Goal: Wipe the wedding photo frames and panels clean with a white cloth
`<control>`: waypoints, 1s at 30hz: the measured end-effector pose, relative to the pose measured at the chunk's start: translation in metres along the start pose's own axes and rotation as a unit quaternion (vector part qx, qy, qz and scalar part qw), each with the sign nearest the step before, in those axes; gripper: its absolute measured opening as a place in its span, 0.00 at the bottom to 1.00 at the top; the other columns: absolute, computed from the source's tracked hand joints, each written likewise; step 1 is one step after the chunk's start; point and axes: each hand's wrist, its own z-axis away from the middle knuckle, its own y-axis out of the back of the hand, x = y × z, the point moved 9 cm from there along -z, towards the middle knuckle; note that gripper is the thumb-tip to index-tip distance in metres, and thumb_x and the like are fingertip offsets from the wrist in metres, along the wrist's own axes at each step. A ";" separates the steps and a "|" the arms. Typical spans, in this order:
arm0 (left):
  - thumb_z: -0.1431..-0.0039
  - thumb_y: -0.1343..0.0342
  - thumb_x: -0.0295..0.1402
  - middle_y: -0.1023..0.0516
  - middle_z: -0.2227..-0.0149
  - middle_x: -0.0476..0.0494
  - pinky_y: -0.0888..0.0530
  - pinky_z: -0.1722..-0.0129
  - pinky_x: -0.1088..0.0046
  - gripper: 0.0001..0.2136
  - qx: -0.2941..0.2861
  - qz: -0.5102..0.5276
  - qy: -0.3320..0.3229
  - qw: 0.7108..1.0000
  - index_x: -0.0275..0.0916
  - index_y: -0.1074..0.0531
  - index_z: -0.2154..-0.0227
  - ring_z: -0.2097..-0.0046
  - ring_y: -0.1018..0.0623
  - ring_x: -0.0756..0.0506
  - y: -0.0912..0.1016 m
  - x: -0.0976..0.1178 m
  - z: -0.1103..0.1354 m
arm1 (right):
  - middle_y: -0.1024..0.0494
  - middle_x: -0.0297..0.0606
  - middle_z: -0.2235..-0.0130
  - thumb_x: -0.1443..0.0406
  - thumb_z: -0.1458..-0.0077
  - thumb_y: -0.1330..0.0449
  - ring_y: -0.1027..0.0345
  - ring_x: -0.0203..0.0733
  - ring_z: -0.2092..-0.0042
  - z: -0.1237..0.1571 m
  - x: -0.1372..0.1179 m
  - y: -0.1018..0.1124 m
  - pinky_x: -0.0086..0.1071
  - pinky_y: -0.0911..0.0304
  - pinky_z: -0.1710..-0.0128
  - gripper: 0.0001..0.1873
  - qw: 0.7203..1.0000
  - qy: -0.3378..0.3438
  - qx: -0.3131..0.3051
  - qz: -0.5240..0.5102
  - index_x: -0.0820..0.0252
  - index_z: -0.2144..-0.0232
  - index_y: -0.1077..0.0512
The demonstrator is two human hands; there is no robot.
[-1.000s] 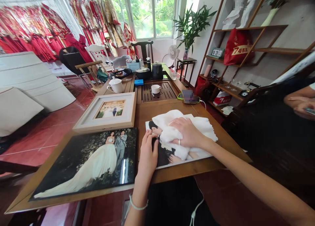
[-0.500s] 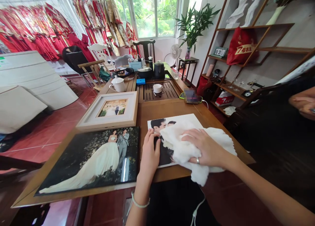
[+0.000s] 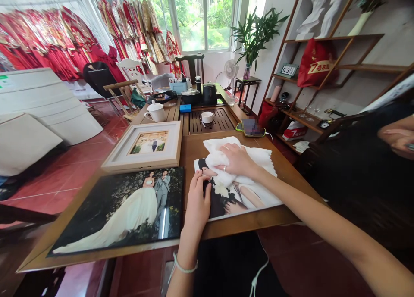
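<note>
Status: in my judgement, the cloth work on the near-right photo panel (image 3: 223,200) is part-way through and cannot be passed as complete. You have the white cloth (image 3: 260,157) lying over the upper part of the panel and spilling past its far edge onto the table (image 3: 197,146). The lower part, with its dark clothing and bare arm, is uncovered; whether that surface has been treated cannot be told at this resolution. To your left, the dark glossy photo panel (image 3: 100,226) lies flat near the table's front edge, and the wooden-framed picture (image 3: 148,142) lies just beyond it. Neither is under your hands, and nothing visible establishes whether either is finished.

Hands: your right hand (image 3: 238,161) grasps a bunched part of the cloth, palm down, fingers curled over it and a ring (image 3: 224,168) showing. That forearm comes in from the lower right and crosses above the panel's right side. Your left hand (image 3: 198,200) is released, with no grip on anything; it rests along the panel's left edge, fingers together and pointing away from you, thumb apart, apparently steadying it. A bracelet (image 3: 185,268) circles the left wrist.
</note>
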 end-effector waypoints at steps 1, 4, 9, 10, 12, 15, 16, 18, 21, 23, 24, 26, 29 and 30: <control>0.36 0.53 0.28 0.30 0.43 0.33 0.37 0.38 0.52 0.07 -0.002 0.000 0.001 1.000 0.39 0.30 0.59 0.35 0.36 0.38 0.000 0.000 0.000 | 0.29 0.48 0.46 0.50 0.47 0.39 0.39 0.59 0.46 -0.001 -0.006 -0.001 0.49 0.42 0.51 0.29 1.000 0.009 -0.003 0.001 0.57 0.46 0.33; 0.36 0.53 0.29 0.31 0.42 0.33 0.37 0.38 0.52 0.08 -0.008 -0.001 0.001 1.000 0.39 0.31 0.58 0.35 0.36 0.38 -0.001 -0.001 0.000 | 0.29 0.50 0.46 0.52 0.48 0.38 0.38 0.59 0.47 0.004 -0.020 -0.003 0.49 0.44 0.50 0.29 0.999 0.044 -0.014 -0.007 0.59 0.47 0.33; 0.37 0.53 0.26 0.31 0.43 0.32 0.36 0.38 0.51 0.08 -0.009 0.002 -0.012 1.000 0.38 0.32 0.58 0.36 0.36 0.38 0.000 0.000 0.000 | 0.28 0.50 0.48 0.54 0.51 0.36 0.38 0.58 0.46 0.039 -0.037 0.000 0.50 0.45 0.48 0.27 0.992 0.113 0.001 -0.053 0.60 0.51 0.31; 0.38 0.53 0.25 0.31 0.43 0.32 0.37 0.38 0.51 0.09 -0.009 0.003 -0.016 1.000 0.38 0.32 0.57 0.36 0.35 0.38 0.000 0.001 0.000 | 0.28 0.50 0.48 0.54 0.51 0.36 0.38 0.58 0.46 0.048 -0.039 0.001 0.50 0.45 0.48 0.27 0.990 0.124 0.003 -0.063 0.60 0.51 0.31; 0.39 0.53 0.24 0.30 0.44 0.33 0.36 0.38 0.52 0.12 -0.010 0.008 -0.021 1.000 0.37 0.32 0.55 0.36 0.35 0.38 0.001 0.003 0.000 | 0.27 0.49 0.49 0.55 0.52 0.36 0.38 0.57 0.45 0.069 -0.045 0.006 0.51 0.46 0.48 0.26 0.986 0.144 0.003 -0.083 0.59 0.52 0.32; 0.39 0.53 0.25 0.29 0.45 0.34 0.36 0.38 0.52 0.15 -0.007 0.005 -0.031 0.999 0.38 0.33 0.50 0.36 0.35 0.38 0.001 0.004 0.000 | 0.28 0.49 0.48 0.55 0.52 0.36 0.40 0.57 0.44 0.100 -0.054 0.013 0.52 0.47 0.47 0.26 0.979 0.175 -0.014 -0.105 0.58 0.52 0.33; 0.40 0.51 0.25 0.27 0.47 0.34 0.37 0.38 0.52 0.15 -0.008 -0.001 -0.040 0.999 0.38 0.33 0.50 0.36 0.35 0.38 0.000 0.005 0.000 | 0.29 0.49 0.48 0.55 0.53 0.36 0.40 0.58 0.44 0.110 -0.058 0.015 0.52 0.47 0.46 0.26 0.976 0.187 -0.021 -0.108 0.58 0.53 0.33; 0.43 0.48 0.25 0.26 0.49 0.35 0.36 0.38 0.53 0.13 -0.005 -0.018 -0.054 0.998 0.38 0.31 0.54 0.36 0.35 0.37 -0.001 0.004 0.000 | 0.30 0.49 0.47 0.56 0.53 0.36 0.41 0.58 0.44 0.126 -0.064 0.018 0.54 0.49 0.45 0.26 0.970 0.217 -0.032 -0.110 0.57 0.53 0.34; 0.45 0.44 0.25 0.26 0.48 0.33 0.32 0.41 0.54 0.11 0.015 -0.031 -0.045 0.998 0.38 0.30 0.58 0.38 0.32 0.36 0.000 -0.001 0.000 | 0.30 0.49 0.46 0.57 0.54 0.36 0.42 0.58 0.43 0.136 -0.069 0.021 0.55 0.50 0.45 0.26 0.962 0.247 -0.040 -0.113 0.58 0.53 0.34; 0.45 0.45 0.25 0.26 0.47 0.34 0.32 0.41 0.54 0.11 0.013 -0.029 -0.044 0.999 0.38 0.30 0.58 0.38 0.33 0.36 0.000 -0.002 0.000 | 0.29 0.49 0.46 0.57 0.54 0.36 0.40 0.57 0.44 0.132 -0.067 0.021 0.53 0.47 0.47 0.26 0.963 0.235 -0.048 -0.122 0.58 0.53 0.33; 0.45 0.46 0.25 0.26 0.47 0.34 0.32 0.40 0.54 0.12 0.007 -0.024 -0.049 0.999 0.39 0.30 0.57 0.37 0.33 0.36 0.000 -0.001 0.000 | 0.29 0.48 0.47 0.57 0.55 0.35 0.39 0.57 0.45 0.127 -0.064 0.020 0.52 0.46 0.48 0.26 0.966 0.222 -0.051 -0.125 0.58 0.53 0.33; 0.42 0.49 0.25 0.27 0.45 0.34 0.34 0.39 0.53 0.15 -0.002 -0.010 -0.050 0.999 0.38 0.31 0.52 0.36 0.34 0.37 0.000 0.001 0.000 | 0.28 0.48 0.48 0.55 0.54 0.35 0.38 0.56 0.46 0.113 -0.057 0.019 0.50 0.44 0.49 0.26 0.972 0.192 -0.050 -0.125 0.58 0.53 0.32; 0.38 0.52 0.27 0.29 0.43 0.32 0.35 0.39 0.52 0.15 0.004 0.004 -0.026 1.000 0.37 0.33 0.49 0.37 0.34 0.38 0.002 0.000 0.000 | 0.27 0.48 0.49 0.53 0.52 0.35 0.36 0.57 0.47 0.083 -0.044 0.014 0.50 0.42 0.50 0.27 0.982 0.154 -0.040 -0.102 0.59 0.52 0.31; 0.37 0.52 0.28 0.29 0.43 0.32 0.35 0.39 0.52 0.13 0.005 0.005 -0.018 1.000 0.37 0.32 0.51 0.37 0.33 0.38 0.002 0.000 0.000 | 0.27 0.49 0.49 0.52 0.52 0.35 0.36 0.57 0.48 0.072 -0.038 0.011 0.50 0.42 0.50 0.27 0.985 0.141 -0.038 -0.094 0.60 0.52 0.31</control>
